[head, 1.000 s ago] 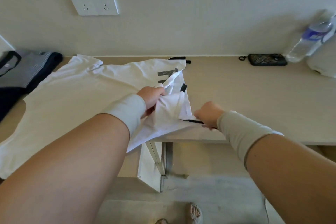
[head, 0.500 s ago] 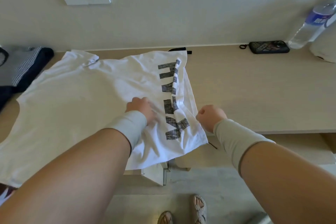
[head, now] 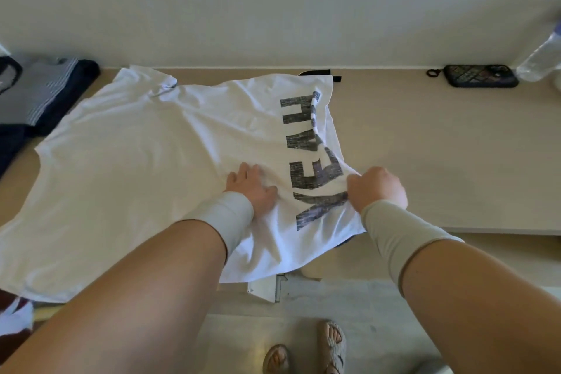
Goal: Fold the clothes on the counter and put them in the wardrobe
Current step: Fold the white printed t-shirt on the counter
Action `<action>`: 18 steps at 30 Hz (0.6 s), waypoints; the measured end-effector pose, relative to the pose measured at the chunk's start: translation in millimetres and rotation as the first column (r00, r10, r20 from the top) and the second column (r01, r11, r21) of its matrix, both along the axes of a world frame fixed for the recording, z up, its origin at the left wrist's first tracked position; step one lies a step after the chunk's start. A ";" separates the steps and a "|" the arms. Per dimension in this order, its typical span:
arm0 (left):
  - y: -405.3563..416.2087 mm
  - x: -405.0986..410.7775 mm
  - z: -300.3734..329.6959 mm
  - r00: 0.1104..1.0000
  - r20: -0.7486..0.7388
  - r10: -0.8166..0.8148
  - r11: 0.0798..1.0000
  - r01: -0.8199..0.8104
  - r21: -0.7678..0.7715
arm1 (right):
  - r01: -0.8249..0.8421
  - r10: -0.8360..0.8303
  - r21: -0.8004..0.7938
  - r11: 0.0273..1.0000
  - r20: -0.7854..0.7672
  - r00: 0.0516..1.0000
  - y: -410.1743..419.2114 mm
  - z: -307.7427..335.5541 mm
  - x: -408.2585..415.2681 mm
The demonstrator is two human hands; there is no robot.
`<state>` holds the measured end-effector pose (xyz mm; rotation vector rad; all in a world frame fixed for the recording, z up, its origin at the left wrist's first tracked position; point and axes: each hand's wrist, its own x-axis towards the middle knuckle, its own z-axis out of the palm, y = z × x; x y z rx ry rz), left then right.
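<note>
The white T-shirt (head: pixel 145 167) lies spread on the desk (head: pixel 440 155), long axis running left to right. The left hand (head: pixel 252 188) presses flat, fingers straight — the right hand (head: pixel 376 188) pinches the printed edge, nearer the overhang.

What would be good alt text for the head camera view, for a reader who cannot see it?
A person's left hand presses flat on a white T-shirt with dark lettering spread on a beige counter, while the right hand pinches its right edge. Dark folded clothes lie at far left; a patterned pouch sits by the wall.
</note>
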<state>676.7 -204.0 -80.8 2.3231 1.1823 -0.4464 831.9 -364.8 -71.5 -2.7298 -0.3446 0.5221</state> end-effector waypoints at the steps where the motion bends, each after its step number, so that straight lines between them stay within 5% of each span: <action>1: -0.1 0.8 1.6 0.999 -0.018 -0.043 0.999 0.043 0.017 | 0.055 -0.055 -0.018 0.998 0.023 0.998 -6.3 3.7 4.5; 5: -1.1 4.9 7.5 0.959 -0.171 -0.226 0.970 0.237 0.048 | -0.003 -0.004 -0.165 0.986 -0.044 0.999 -11.7 7.0 11.1; 8: -1.6 5.7 4.2 0.938 -0.208 -0.278 0.957 0.290 0.029 | -0.087 0.083 -0.100 0.991 -0.049 0.995 2.6 4.6 5.3; 18: 40.3 46.0 36.9 0.984 -0.043 -0.173 0.983 0.176 0.055 | -0.160 0.162 0.089 0.983 -0.007 0.987 52.5 34.1 33.8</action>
